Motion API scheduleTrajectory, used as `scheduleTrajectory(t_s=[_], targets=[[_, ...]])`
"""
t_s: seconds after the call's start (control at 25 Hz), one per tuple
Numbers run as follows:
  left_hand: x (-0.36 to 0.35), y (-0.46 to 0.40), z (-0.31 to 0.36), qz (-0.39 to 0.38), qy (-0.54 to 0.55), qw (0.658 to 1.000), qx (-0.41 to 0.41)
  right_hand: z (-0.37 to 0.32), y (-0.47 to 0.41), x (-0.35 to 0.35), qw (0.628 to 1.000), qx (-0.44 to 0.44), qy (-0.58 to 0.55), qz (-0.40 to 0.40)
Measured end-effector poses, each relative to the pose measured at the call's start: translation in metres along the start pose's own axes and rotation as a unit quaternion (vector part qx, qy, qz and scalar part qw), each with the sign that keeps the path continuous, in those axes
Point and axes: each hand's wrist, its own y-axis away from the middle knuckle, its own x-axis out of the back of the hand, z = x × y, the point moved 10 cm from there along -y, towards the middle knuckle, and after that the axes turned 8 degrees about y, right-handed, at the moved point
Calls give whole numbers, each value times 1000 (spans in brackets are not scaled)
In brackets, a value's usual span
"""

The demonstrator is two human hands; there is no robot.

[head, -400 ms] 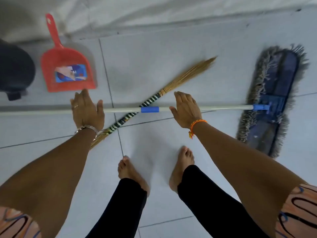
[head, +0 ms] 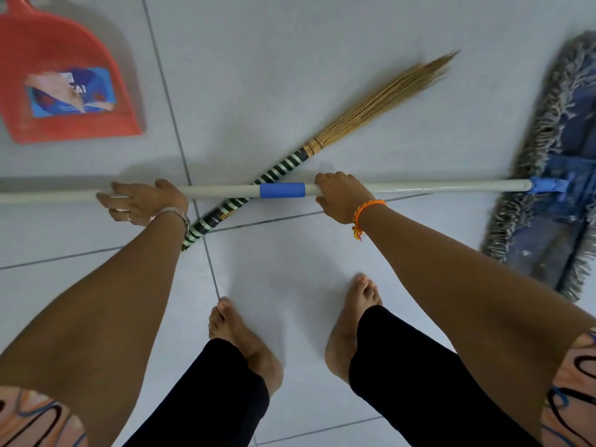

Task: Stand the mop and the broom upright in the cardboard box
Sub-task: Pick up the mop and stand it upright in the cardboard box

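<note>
A: Two hands are down on the mop pole. The right hand (head: 342, 199) is curled over it just right of the blue sleeve (head: 282, 190), fingers wrapped round, so it has hold. The left hand (head: 144, 201) lies across the pole further left with fingers spread and only half closed; it touches, but I would not call that a grip yet.

B: And where do the things lie?

A: The mop (head: 412, 187) is flat on the floor (head: 290, 91), its pole running side to side and its fringed head (head: 554, 175) at the right. The broom (head: 325, 141) lies under the pole, crossing it at a slant between the hands, bristles pointing up and right. No box is in view.

B: What could go wrong?

A: I judge three things. If the left hand never closes, the long pole may pivot about the right hand when lifted, and the free end swing down. The heavy head could drag on the tiles and twist the pole in the grip. And since the pole rests across the broom, raising it carelessly may roll the broom toward the bare feet (head: 361, 317) or the dustpan (head: 64, 88).
</note>
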Motion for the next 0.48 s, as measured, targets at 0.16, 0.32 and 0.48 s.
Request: scheduleTrajectory(t_s=[0.16, 0.32, 0.48], targets=[[14, 24, -10, 0, 113, 991, 73, -3, 7, 0, 998, 35, -2, -61], [33, 182, -126, -203, 43, 976, 67, -5, 52, 34, 994, 35, 6, -101], [91, 261, -147, -267, 63, 950, 147, -13, 120, 121, 994, 46, -9, -103]])
